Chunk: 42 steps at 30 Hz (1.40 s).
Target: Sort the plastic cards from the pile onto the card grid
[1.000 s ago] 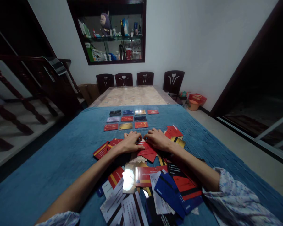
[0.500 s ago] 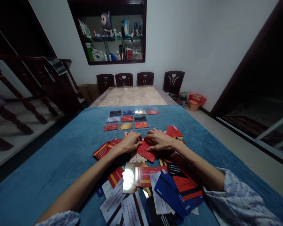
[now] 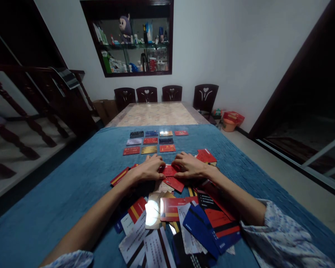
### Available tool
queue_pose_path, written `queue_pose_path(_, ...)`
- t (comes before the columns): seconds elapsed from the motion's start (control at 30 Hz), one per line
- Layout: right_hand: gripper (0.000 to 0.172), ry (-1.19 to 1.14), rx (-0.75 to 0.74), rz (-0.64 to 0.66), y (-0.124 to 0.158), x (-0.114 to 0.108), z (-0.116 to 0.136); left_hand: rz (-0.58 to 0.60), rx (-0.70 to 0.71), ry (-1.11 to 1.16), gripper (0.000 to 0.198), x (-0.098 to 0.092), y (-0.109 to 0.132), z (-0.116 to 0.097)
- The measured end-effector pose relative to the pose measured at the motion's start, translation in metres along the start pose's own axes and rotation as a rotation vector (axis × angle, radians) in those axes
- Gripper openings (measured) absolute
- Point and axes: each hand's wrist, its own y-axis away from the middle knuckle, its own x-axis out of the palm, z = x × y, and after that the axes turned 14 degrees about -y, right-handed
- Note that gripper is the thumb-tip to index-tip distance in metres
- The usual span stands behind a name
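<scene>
Between my two hands, at the far side of a loose heap of cards, is a red card [image 3: 169, 171]. My left hand [image 3: 150, 168] has its curled fingers and thumb closed at the card's left edge. At the right edge, my right hand [image 3: 185, 165] grips the same card with bent fingers and thumb. Another red card [image 3: 175, 184] lies just below it. The heap nearer me mixes white cards [image 3: 158, 248], blue cards [image 3: 201, 227] and red ones. Beyond my hands, several cards lie in rows, among them a gold card [image 3: 149, 149] and an orange-red card [image 3: 167, 148].
A blue cloth [image 3: 80, 178] covers the near part of the table, with bare marbled tabletop [image 3: 159, 113] past it. Dark chairs [image 3: 206, 95] stand at the far end. More red cards [image 3: 206, 156] lie right of my right hand.
My left hand has shifted slightly left and its grip looks flatter. The red card between my hands now sits straighter, with more of the card beneath it showing. The card rows are unchanged.
</scene>
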Motion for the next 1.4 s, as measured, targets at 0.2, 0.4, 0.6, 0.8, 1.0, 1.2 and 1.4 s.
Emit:
queue_pose_path(0.2, 0.043, -0.002, -0.005, 0.005, 0.001, -0.001, 0.001, -0.009, 0.024, -0.019, 0.021, -0.003, 0.001, -0.001)
queue_pose_path(0.4, 0.040, 0.005, -0.009, 0.005, 0.002, -0.003, 0.002, -0.031, 0.028, 0.014, 0.023, -0.004, 0.001, 0.002)
queue_pose_path(0.6, 0.039, -0.036, -0.043, -0.035, 0.001, -0.002, -0.003, -0.070, 0.013, 0.106, 0.030, -0.003, 0.000, 0.009)
queue_pose_path(0.8, 0.042, -0.040, -0.107, -0.099, -0.002, 0.003, -0.014, -0.153, 0.030, 0.195, 0.033, 0.008, -0.004, 0.024)
queue_pose_path(1.0, 0.036, -0.034, -0.164, -0.160, -0.006, 0.009, -0.026, -0.240, 0.048, 0.246, 0.032, 0.010, -0.006, 0.029)
queue_pose_path(1.2, 0.030, -0.054, -0.188, -0.191, -0.008, 0.011, -0.032, -0.315, 0.047, 0.301, 0.030, 0.016, -0.010, 0.032)
queue_pose_path(1.4, 0.013, -0.032, -0.131, -0.261, -0.007, 0.018, -0.034, -0.343, 0.041, 0.360, 0.029, 0.030, -0.016, 0.037)
